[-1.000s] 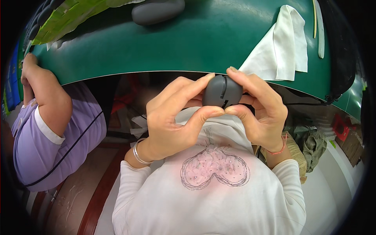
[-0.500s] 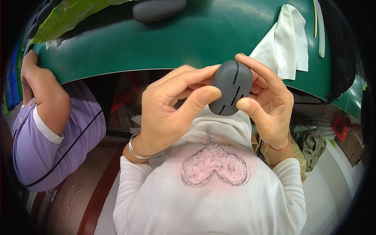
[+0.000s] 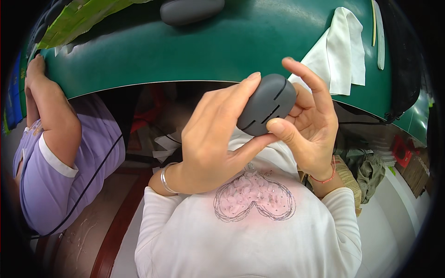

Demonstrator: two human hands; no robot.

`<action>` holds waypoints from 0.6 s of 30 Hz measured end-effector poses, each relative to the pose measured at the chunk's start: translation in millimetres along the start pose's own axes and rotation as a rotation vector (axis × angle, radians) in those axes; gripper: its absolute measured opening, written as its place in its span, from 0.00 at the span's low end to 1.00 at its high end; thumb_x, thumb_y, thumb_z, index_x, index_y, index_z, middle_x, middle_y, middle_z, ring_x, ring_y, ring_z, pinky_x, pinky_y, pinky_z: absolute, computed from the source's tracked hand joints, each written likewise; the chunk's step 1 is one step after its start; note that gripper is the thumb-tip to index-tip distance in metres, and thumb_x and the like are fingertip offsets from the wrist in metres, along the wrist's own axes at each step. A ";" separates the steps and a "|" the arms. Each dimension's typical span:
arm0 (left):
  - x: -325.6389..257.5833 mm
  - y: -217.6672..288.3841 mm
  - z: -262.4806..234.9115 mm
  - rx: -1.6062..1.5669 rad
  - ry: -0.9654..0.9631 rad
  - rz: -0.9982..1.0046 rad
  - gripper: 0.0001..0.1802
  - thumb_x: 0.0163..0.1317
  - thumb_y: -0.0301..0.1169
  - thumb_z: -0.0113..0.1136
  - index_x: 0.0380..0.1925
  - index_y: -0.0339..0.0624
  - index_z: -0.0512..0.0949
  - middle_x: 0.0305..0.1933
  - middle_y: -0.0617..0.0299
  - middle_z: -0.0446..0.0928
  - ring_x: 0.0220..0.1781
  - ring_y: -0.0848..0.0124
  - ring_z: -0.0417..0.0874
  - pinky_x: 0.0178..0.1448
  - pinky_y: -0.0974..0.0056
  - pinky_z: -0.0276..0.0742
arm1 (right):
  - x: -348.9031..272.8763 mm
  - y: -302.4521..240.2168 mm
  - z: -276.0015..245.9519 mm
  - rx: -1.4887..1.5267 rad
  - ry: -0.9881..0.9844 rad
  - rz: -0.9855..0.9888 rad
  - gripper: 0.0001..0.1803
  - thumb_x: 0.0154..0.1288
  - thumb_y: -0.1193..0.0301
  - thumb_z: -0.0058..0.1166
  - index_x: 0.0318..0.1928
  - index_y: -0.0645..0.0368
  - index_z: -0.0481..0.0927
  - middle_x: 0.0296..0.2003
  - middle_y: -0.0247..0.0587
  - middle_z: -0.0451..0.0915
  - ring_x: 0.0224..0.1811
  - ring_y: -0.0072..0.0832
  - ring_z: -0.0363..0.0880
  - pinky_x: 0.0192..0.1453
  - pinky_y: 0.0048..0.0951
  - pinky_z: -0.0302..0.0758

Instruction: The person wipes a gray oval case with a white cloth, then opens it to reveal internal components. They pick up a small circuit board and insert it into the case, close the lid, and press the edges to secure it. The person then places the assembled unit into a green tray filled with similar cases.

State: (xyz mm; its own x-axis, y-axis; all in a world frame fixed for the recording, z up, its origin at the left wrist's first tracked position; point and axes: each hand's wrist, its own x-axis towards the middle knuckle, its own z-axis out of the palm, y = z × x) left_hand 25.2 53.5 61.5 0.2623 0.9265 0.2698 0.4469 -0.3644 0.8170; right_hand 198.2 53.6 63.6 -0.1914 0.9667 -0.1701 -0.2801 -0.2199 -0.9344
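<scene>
A dark grey oval plastic case (image 3: 267,104) with thin black slots across its face is held up in front of my chest, tilted to the right. My left hand (image 3: 211,132) grips it from the left, fingers along the far left edge and thumb under the near end. My right hand (image 3: 313,125) presses its thumb on the near right edge. The right index finger is raised off the case, and the other right fingers are partly hidden behind it. A similar dark grey rounded case (image 3: 191,10) lies on the green table (image 3: 153,55) beyond my hands.
A folded white cloth (image 3: 345,55) lies at the table's right, near thin strips (image 3: 380,37) and a black bag-like item (image 3: 404,60). Bright green wrapping (image 3: 83,21) is at the far left. Another person in purple (image 3: 88,153) sits close on my left.
The case has turned clockwise and shifted slightly left. My left thumb has moved from its face to beneath its near end. The right index finger has lifted away from the case.
</scene>
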 end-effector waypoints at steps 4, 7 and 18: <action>-3.4 -10.9 3.7 0.055 0.045 0.135 0.39 0.36 0.23 0.76 0.55 0.32 0.75 0.48 0.49 0.80 0.45 0.60 0.83 0.43 0.63 0.80 | -0.5 0.6 2.2 -0.049 -0.053 0.003 0.35 0.58 0.80 0.65 0.65 0.62 0.65 0.48 0.48 0.77 0.50 0.30 0.82 0.55 0.29 0.81; 1.1 -10.7 -2.4 -0.014 0.003 0.138 0.40 0.32 0.23 0.76 0.53 0.29 0.76 0.46 0.47 0.80 0.42 0.56 0.83 0.42 0.61 0.81 | -3.3 1.5 -1.3 -0.029 -0.078 0.047 0.35 0.57 0.80 0.66 0.64 0.62 0.65 0.49 0.49 0.77 0.51 0.31 0.81 0.55 0.29 0.81; -5.3 -7.5 -15.4 -0.229 -0.052 0.045 0.35 0.39 0.26 0.80 0.51 0.30 0.78 0.48 0.47 0.81 0.45 0.58 0.84 0.50 0.62 0.81 | 2.2 -0.7 -19.5 -0.262 -0.313 -0.157 0.38 0.49 0.75 0.74 0.61 0.62 0.70 0.54 0.44 0.69 0.50 0.28 0.79 0.52 0.28 0.83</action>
State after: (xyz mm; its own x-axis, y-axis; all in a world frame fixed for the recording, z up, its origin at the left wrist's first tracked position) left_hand 7.4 52.8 61.8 0.3240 0.9015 0.2871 0.2295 -0.3693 0.9005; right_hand 216.3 58.4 57.8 -0.4531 0.8903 0.0455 -0.0885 0.0059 -0.9961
